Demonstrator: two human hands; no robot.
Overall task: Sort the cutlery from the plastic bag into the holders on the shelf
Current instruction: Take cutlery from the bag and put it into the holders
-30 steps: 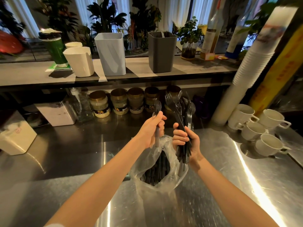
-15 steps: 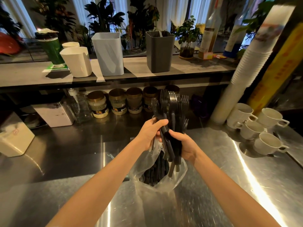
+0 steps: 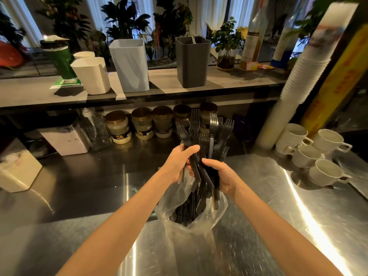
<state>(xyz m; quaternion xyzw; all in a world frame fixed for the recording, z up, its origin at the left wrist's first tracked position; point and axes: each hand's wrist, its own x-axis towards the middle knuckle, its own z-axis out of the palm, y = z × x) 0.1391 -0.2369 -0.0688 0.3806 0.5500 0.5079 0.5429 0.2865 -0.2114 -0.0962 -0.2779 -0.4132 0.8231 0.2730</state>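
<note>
Delta vs 1 s back: the left hand (image 3: 180, 163) no longer holds its single pale piece (image 3: 181, 176) off to the side. It now sits against the right hand (image 3: 221, 176), and both grip the same black fork bundle (image 3: 207, 136). The gap between the hands is closed. The pale piece is pressed to the bundle's left side. The bundle goes from leaning right to roughly upright, heads fanned toward the counter's back edge.
</note>
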